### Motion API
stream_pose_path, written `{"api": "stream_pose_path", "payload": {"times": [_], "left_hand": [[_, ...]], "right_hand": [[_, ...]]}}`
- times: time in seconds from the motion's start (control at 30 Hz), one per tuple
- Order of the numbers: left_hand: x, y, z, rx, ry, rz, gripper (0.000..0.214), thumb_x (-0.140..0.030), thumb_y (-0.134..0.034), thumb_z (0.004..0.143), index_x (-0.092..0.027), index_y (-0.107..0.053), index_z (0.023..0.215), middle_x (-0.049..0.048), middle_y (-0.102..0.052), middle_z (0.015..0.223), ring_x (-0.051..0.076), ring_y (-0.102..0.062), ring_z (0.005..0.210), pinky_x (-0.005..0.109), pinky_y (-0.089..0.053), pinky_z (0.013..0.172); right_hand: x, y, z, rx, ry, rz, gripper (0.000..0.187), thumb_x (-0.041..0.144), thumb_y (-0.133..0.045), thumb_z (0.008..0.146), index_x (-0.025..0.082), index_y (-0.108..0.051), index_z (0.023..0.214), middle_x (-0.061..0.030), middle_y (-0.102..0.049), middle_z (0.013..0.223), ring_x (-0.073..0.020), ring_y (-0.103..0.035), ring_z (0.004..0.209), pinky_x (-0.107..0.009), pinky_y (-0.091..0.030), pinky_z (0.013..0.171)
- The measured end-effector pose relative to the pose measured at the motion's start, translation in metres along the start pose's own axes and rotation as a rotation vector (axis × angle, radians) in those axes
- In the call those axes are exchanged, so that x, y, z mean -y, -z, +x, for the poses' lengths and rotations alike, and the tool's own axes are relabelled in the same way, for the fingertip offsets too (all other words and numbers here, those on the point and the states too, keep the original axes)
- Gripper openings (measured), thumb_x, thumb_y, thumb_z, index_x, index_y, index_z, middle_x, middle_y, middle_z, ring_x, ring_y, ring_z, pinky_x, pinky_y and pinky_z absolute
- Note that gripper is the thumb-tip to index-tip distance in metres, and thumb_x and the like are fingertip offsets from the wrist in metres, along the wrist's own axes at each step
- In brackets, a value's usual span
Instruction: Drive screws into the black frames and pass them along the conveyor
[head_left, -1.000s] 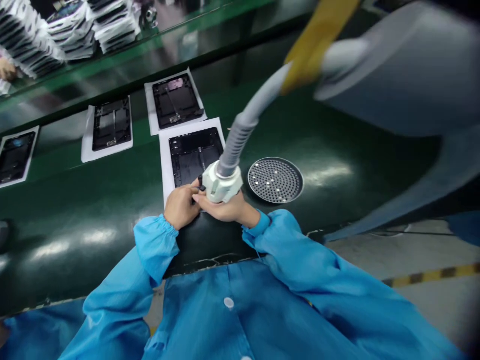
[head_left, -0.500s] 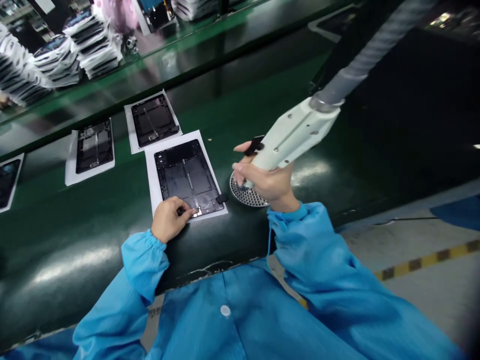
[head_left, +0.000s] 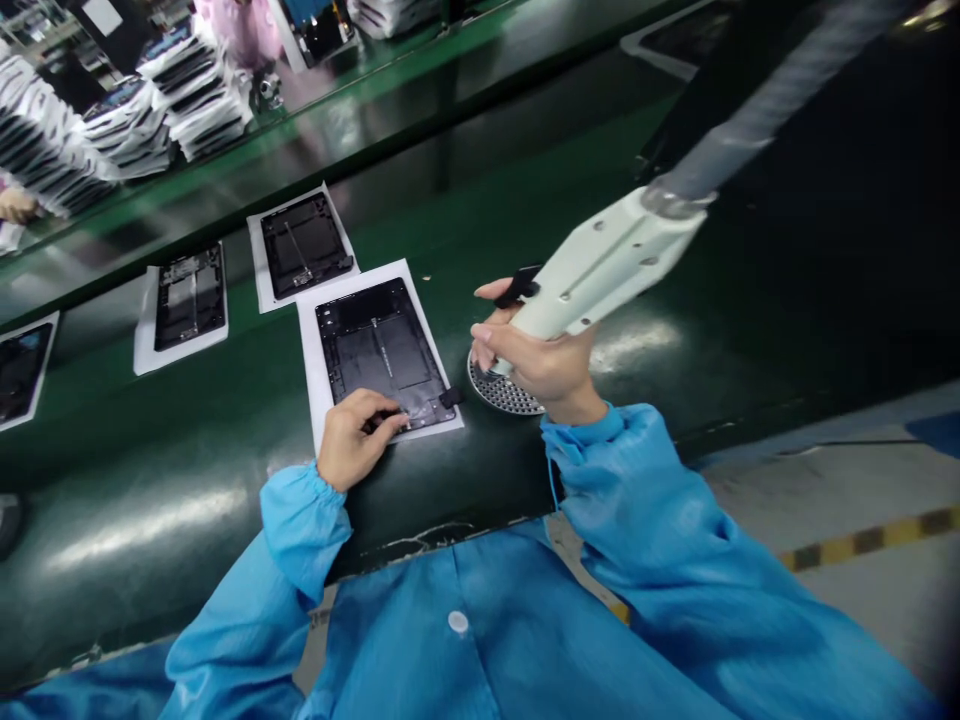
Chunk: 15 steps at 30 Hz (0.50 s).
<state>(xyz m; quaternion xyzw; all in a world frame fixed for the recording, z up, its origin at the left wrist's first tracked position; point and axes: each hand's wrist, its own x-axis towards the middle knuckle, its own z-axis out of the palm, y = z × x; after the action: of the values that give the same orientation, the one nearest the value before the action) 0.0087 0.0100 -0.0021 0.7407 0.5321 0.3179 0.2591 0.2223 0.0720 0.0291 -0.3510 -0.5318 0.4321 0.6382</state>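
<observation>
The person's left hand (head_left: 352, 438) is curled, its fingertips down on the lower edge of a black tablet back housing (head_left: 379, 340); the fingers hide whatever is under them, so I cannot tell whether they pinch something small there or only press. The housing lies flat on a white paper sheet (head_left: 375, 400), on a dark green worktop (head_left: 172, 430), and a small black tab (head_left: 450, 398) sits at its lower right corner. The right hand (head_left: 540, 365) is closed around an off-white handheld tool (head_left: 607, 270), which runs up into a grey ribbed hose (head_left: 780, 110). A small black piece (head_left: 517, 286) rests against the top of that tool, just beside the raised thumb. Just under the right hand lies a round perforated metal tray (head_left: 504, 392), close to the paper's edge. Further along the worktop, more housings sit on their own paper sheets, the nearest (head_left: 304, 245) just beside the first. Across the belt stand stacks of dark panels with white sheets between them (head_left: 202, 105), and another person's hand (head_left: 16, 206) shows at the far left.
</observation>
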Motion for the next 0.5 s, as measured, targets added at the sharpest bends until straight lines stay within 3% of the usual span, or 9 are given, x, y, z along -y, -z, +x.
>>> {"api": "stream_pose_path", "payload": {"times": [0.17, 0.3, 0.4, 0.5], "left_hand": [[-0.011, -0.016, -0.002, 0.071, -0.153, -0.064, 0.03, -0.033, -0.061, 0.089, -0.018, -0.066, 0.114, 0.0088, -0.067, 0.11, 0.014, -0.066, 0.089, 0.026, -0.054, 0.078], [-0.014, -0.017, -0.003, 0.067, -0.181, -0.074, 0.022, -0.028, -0.054, 0.092, -0.016, -0.07, 0.102, 0.0083, -0.071, 0.102, 0.015, -0.066, 0.093, 0.027, -0.053, 0.085], [-0.014, -0.016, -0.004, 0.06, -0.041, -0.14, 0.019, -0.028, -0.057, 0.09, -0.016, -0.072, 0.09, 0.0067, -0.073, 0.09, 0.015, -0.067, 0.083, 0.027, -0.054, 0.079], [-0.013, -0.015, -0.003, 0.109, 0.248, -0.388, 0.029, -0.041, -0.063, 0.085, -0.013, -0.072, 0.089, 0.0032, -0.068, 0.066, 0.011, -0.062, 0.056, 0.023, -0.051, 0.057]], "right_hand": [[0.014, -0.03, -0.012, 0.17, -0.049, 0.12, 0.033, 0.036, -0.074, 0.073, 0.022, -0.057, 0.097, 0.0074, -0.055, 0.047, -0.0129, -0.054, 0.04, -0.029, -0.049, 0.044], [0.015, -0.046, -0.018, 0.236, -0.112, 0.177, 0.033, 0.034, -0.074, 0.073, 0.02, -0.056, 0.096, 0.0071, -0.054, 0.049, -0.0126, -0.054, 0.04, -0.029, -0.049, 0.043], [0.013, -0.047, -0.019, 0.221, -0.086, 0.191, 0.03, 0.028, -0.073, 0.075, 0.021, -0.057, 0.098, 0.0072, -0.055, 0.05, -0.0124, -0.054, 0.041, -0.028, -0.049, 0.044], [0.013, -0.044, -0.02, 0.21, -0.034, 0.181, 0.026, 0.023, -0.071, 0.078, 0.022, -0.057, 0.1, 0.0071, -0.056, 0.052, -0.0124, -0.056, 0.044, -0.028, -0.05, 0.047]]}}
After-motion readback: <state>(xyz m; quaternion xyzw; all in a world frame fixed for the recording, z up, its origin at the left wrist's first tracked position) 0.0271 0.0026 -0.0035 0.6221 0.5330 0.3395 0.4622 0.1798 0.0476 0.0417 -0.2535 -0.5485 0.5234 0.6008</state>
